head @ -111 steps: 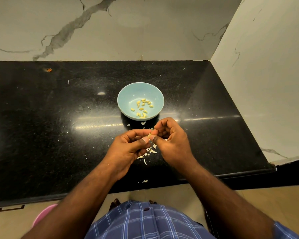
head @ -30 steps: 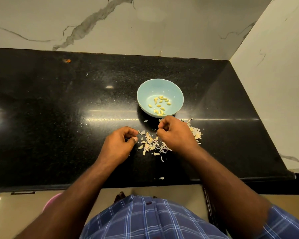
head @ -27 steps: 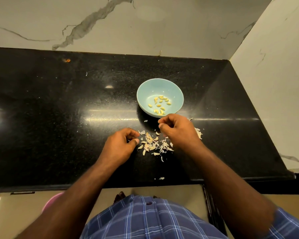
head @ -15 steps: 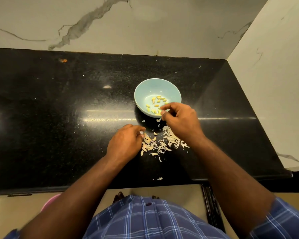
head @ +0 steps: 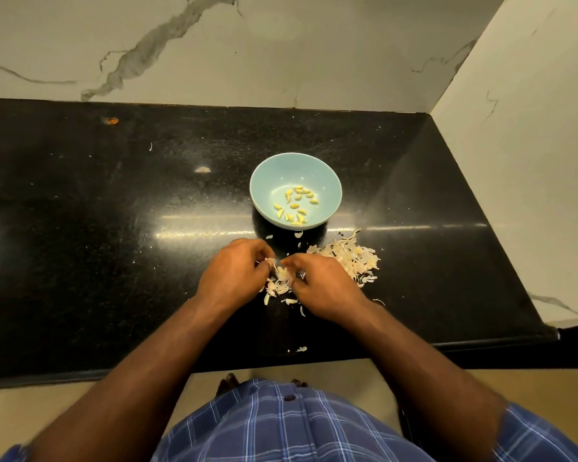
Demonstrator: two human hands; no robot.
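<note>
Bowl (head: 270,181) on the countertop (head: 114,235), near its middle, with kernels (head: 296,206) inside. A heap of husks (head: 349,258) lies in front of the bowl, to its right. The left hand (head: 234,271) and right hand (head: 321,285) meet in front of the bowl over further husks. One stray husk (head: 301,349) lies near the front edge.

Worn: short-sleeved shirt (head: 281,428), blue plaid, thin white and pale-blue lines crossing in large squares. Placket runs down the middle, one dark round button (head: 289,397) on it. Hem of left sleeve (head: 12,454) just visible at frame edge; right sleeve (head: 541,435) ends short. Forearms, left hand (head: 234,271) and right hand (head: 324,288) uncovered.
</note>
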